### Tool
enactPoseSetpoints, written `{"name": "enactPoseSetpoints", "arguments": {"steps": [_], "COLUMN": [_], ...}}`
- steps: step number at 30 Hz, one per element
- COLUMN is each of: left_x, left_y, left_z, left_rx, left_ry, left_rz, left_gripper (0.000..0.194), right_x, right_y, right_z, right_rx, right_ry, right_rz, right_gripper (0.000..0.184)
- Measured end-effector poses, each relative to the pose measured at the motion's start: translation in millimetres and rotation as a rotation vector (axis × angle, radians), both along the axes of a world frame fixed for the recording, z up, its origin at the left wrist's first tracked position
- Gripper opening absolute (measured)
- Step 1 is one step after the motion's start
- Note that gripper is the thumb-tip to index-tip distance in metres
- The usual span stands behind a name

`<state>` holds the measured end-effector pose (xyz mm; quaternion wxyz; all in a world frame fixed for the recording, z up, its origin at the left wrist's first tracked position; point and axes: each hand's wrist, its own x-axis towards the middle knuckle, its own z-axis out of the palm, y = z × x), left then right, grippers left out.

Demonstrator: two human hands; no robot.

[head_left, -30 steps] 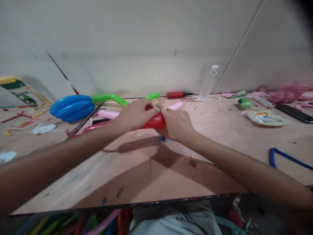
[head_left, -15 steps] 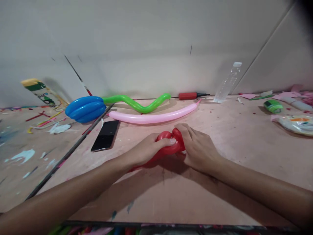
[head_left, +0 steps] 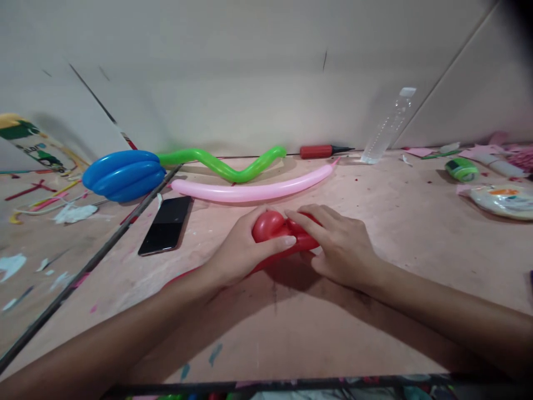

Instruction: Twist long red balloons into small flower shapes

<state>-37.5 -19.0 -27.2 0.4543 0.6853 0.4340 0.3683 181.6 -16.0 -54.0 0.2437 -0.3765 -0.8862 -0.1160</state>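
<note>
A red long balloon (head_left: 268,225), bent into rounded lobes, is between my two hands just above the table. My left hand (head_left: 237,244) is wrapped round its left side, with the thumb laid across the front. On the right lobe my right hand (head_left: 339,241) grips with curled fingers. A thin stretch of the same red passes beneath my left wrist toward the lower left. Beyond my hands lie a pink long balloon (head_left: 250,193) and a wavy green balloon (head_left: 233,173), which meets a bundle of blue balloon loops (head_left: 125,175).
A black phone (head_left: 166,225) lies left of my hands, beside a seam in the table. Against the wall are a red hand pump (head_left: 316,151) and a clear bottle (head_left: 387,128). At right sit a green roll (head_left: 462,169) and a plastic packet (head_left: 503,201).
My hands have come down nearer the table with the red balloon, and its lobes now show between them. The view has shifted, uncovering the phone and the pink balloon.
</note>
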Motion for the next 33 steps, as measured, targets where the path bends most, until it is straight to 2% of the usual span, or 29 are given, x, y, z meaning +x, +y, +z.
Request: {"name": "enactPoseSetpoints", "arguments": {"steps": [4, 8, 16, 20, 24, 30, 33], "left_x": [-1, -1, 0, 1, 8, 15, 16], "left_y": [0, -2, -12, -19, -30, -43, -46], "left_z": [2.1, -0.7, 2.2, 3.5, -1.0, -15.1, -21.2], "left_rx": [-0.053, 0.015, 0.051, 0.11, 0.263, 0.632, 0.774], "left_ry": [0.077, 0.12, 0.177, 0.257, 0.368, 0.386, 0.413], "left_rz": [-0.043, -0.045, -0.122, -0.164, -0.193, -0.195, -0.231], "left_gripper": [0.036, 0.027, 0.023, 0.022, 0.022, 0.017, 0.02], "right_x": [-1, -1, 1, 2, 8, 17, 19], "right_y": [0, -2, -12, -14, -8, 2, 7], "right_z": [2.3, 11.1, 31.8, 42.2, 49.2, 52.7, 48.3], "right_rx": [0.023, -0.069, -0.184, -0.41, -0.667, -1.043, -1.356], "right_ry": [-0.035, -0.109, -0.284, -0.24, -0.178, -0.039, 0.032], "right_rz": [-0.004, -0.06, 0.106, 0.125, 0.224, 0.392, 0.442], "right_gripper": [0.067, 0.047, 0.02, 0.015, 0.008, 0.009, 0.009]}}
